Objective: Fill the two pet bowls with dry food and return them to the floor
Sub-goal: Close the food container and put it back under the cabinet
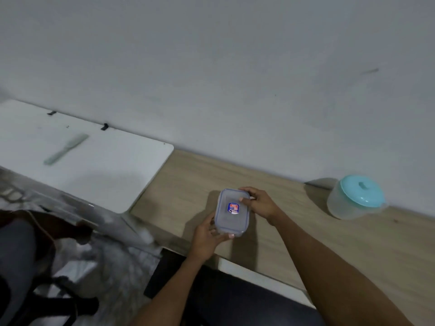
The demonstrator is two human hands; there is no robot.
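Head view: both hands on a lidded plastic box at the counter's near edge.

Her left hand point(205, 238) curls round the near end of the clear box point(231, 212), fingers closed on its rim; the right hand point(257, 201) pinches the far corner, thumb on the lid. It rests on the wooden counter point(353, 243), close to the front lip (no pet bowls in sight, and the contents are too blurred to tell). A round tub with a teal lid point(360, 190) stands well apart by the wall, a pale spatula point(66, 149) on the white board point(106, 184). If a clip gives suddenly, the box could jerk off the edge and spill.
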